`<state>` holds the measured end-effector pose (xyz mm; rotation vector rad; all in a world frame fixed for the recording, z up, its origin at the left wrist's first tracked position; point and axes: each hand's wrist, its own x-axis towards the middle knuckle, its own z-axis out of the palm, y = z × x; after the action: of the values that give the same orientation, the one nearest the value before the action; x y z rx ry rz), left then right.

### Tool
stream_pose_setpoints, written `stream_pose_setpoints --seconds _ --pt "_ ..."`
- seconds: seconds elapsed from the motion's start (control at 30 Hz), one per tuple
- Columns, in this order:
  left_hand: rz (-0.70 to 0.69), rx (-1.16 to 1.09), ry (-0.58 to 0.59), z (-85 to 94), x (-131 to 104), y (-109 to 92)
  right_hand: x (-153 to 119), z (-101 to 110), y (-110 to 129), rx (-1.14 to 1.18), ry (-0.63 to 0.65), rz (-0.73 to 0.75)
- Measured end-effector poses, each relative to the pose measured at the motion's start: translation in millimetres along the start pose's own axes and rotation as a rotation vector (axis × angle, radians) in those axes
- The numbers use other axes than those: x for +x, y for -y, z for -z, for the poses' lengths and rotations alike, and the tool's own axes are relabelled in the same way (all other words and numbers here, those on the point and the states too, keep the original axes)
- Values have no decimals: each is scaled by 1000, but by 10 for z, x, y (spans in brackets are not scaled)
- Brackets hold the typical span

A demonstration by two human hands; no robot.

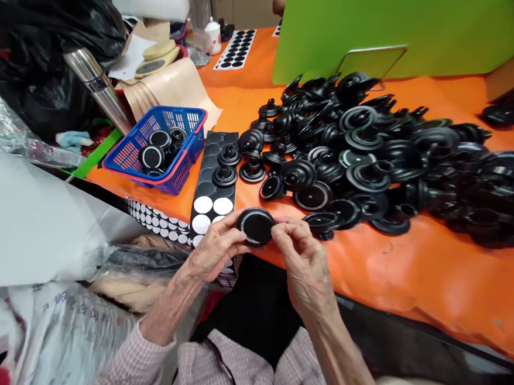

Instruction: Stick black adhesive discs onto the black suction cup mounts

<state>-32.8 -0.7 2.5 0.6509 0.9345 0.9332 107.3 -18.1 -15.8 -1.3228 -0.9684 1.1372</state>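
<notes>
My left hand (219,245) holds a round black disc-shaped part (257,226) by its left edge, thumb in front and fingers behind. The disc's flat face is turned toward me, with a pale ring around a dark centre. At its right rim, the thumb and fingers of my right hand (302,257) are pinched together. Whether they grip the rim or something thin on it cannot be made out. Just beyond my left hand lies a sheet of round black stickers (214,145), its near part showing bare white circles (203,205). Two black flanged parts (224,175) stand on this sheet.
A large heap of black flanged parts (364,150) spreads over the orange tabletop (400,288). A blue basket (174,178) holding several parts stands at the left. Behind are a steel thermos (95,86), another sticker sheet (236,48) and a green panel (386,19).
</notes>
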Motion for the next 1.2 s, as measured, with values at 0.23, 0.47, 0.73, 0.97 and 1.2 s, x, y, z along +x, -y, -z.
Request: stream_pose_setpoints --seconds 0.23,0.47,0.73,0.97,1.2 --pt "-4 18 -13 14 1 27 0 -19 -14 -37 4 -11" --pt "-3 13 -19 26 -1 35 -6 -47 -32 -132 -14 7" --pt "-60 2 -11 90 17 111 -22 -151 -126 -259 -86 159" --pt "-86 21 -86 125 -1 123 -29 -249 -184 -368 -98 282" --pt "-132 -16 -144 148 -71 78 -43 -328 -225 -367 -146 318"
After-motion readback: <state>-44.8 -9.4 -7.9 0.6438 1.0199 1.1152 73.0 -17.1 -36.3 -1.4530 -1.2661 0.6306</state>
